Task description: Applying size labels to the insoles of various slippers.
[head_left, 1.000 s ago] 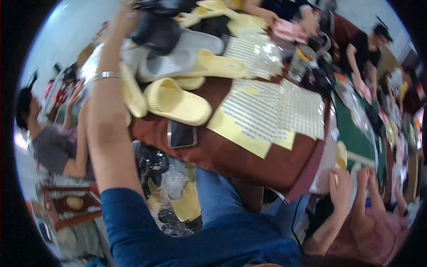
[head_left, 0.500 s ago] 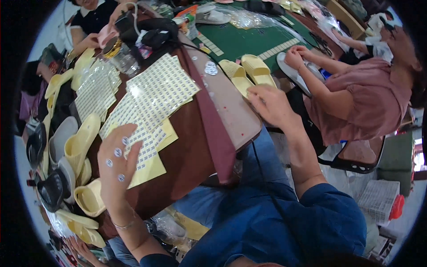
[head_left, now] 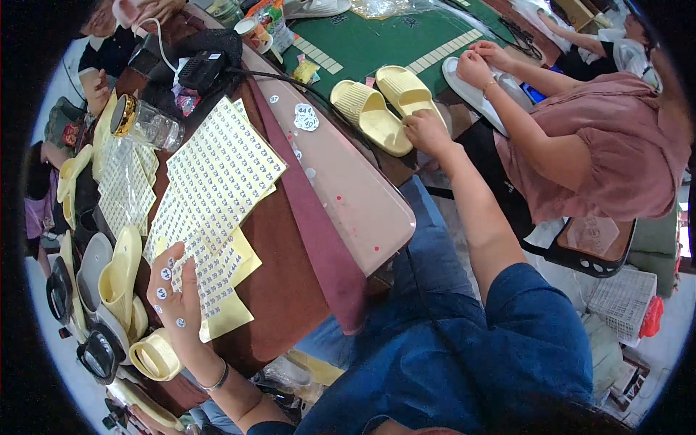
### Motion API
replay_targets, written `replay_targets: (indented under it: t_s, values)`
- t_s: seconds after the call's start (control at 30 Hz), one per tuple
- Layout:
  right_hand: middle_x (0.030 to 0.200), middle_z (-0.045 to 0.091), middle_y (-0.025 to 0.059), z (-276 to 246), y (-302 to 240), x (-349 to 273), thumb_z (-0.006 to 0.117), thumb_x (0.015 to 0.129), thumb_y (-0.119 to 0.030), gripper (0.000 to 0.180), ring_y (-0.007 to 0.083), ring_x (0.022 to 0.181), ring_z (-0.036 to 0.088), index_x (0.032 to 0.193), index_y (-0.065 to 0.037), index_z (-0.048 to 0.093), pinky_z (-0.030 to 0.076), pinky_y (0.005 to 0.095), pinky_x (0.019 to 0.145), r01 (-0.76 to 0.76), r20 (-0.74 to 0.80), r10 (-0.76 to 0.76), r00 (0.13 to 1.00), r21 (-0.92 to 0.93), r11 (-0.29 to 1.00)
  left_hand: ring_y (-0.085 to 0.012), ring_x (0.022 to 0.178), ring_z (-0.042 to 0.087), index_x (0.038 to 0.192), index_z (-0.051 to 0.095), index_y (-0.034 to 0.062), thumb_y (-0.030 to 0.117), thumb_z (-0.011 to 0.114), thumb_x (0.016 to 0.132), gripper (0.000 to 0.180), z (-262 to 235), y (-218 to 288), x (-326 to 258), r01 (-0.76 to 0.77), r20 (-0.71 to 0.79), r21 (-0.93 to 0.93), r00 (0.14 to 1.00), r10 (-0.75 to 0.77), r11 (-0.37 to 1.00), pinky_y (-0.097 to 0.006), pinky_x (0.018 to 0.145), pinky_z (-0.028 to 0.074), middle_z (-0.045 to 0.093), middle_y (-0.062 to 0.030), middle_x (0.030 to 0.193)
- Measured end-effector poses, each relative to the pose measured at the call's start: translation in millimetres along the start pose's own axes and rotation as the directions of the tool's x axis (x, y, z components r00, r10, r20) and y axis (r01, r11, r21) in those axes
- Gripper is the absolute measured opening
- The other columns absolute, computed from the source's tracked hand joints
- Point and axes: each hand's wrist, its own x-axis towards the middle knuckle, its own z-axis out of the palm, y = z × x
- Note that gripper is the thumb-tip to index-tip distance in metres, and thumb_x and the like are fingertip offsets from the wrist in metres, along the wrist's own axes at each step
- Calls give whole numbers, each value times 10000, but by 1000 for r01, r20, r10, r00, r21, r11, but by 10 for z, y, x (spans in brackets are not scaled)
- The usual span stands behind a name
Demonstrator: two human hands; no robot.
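Observation:
My left hand (head_left: 177,301) hovers over the near-left corner of the fanned sticker sheets (head_left: 225,163), thumb and fingers apart. Several small round white stickers cling to its fingers and back. My right hand (head_left: 429,135) reaches to the right one of two pale yellow slippers (head_left: 401,85), its fingers bunched on the heel half of the footbed; the fingertips are partly hidden. Close beside it on the left, the other yellow slipper (head_left: 353,101) lies with its ribbed strap facing away from me.
More slippers (head_left: 119,272) in yellow, grey and black crowd the left edge. A clear jar (head_left: 156,129) with a gold lid lies behind the sheets. Loose round stickers (head_left: 306,117) dot the pink board. At right a co-worker (head_left: 580,145) handles a white slipper (head_left: 475,90).
My right hand has moved forward onto the right yellow slipper, and its fingers have drawn together. My left hand stays by the sheets. The whole view has shifted slightly.

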Motion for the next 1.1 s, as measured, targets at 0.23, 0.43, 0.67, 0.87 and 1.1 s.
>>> replay_targets:
  t_s: [0.23, 0.43, 0.67, 0.87, 1.1]
  values:
    - [1246, 596, 192, 426, -189, 710, 679, 867, -426, 468, 415, 1226, 509, 1297, -241, 667, 407, 541, 1054, 16, 56, -13, 998, -62, 998, -282, 919, 703, 1072, 696, -30, 16, 714, 864, 215, -22, 119, 18, 44, 15, 89, 999, -46, 995, -351, 836, 537, 723, -160, 997]
    - [1235, 614, 219, 588, 45, 866, 665, 895, -416, 515, 426, 1214, 540, 1326, -144, 589, 466, 548, 981, 14, 146, 23, 989, -244, 970, -350, 884, 700, 1063, 709, 6, 56, 731, 851, 219, -58, 87, 63, -49, 36, 60, 998, 47, 997, -380, 786, 545, 721, -171, 999]
    - [1044, 668, 237, -342, -123, 709, 620, 946, -341, 421, 421, 1064, 588, 1192, -1, 643, 490, 526, 894, 84, -12, -96, 995, -383, 920, -365, 898, 695, 1101, 699, 29, 71, 682, 905, 201, -147, -15, 23, -96, -68, 105, 992, 104, 990, -387, 783, 552, 717, -173, 1005]
    - [938, 653, 219, -2010, -1012, 374, 614, 977, -316, 430, 399, 900, 611, 1254, 13, 644, 478, 493, 816, 182, -349, -333, 876, -401, 898, -345, 867, 696, 1083, 703, 29, 55, 647, 931, 164, -194, -109, 22, -162, -260, 84, 949, 179, 983, -375, 750, 552, 720, -160, 989]
    - [975, 634, 195, -2405, -2437, -423, 702, 943, -223, 403, 304, 861, 636, 1208, 73, 633, 514, 376, 704, 478, -288, -503, 815, -157, 864, -313, 841, 703, 1099, 715, 54, 88, 611, 967, 172, -269, -123, 48, -172, -452, 83, 871, 191, 982, -373, 737, 555, 727, -136, 980]
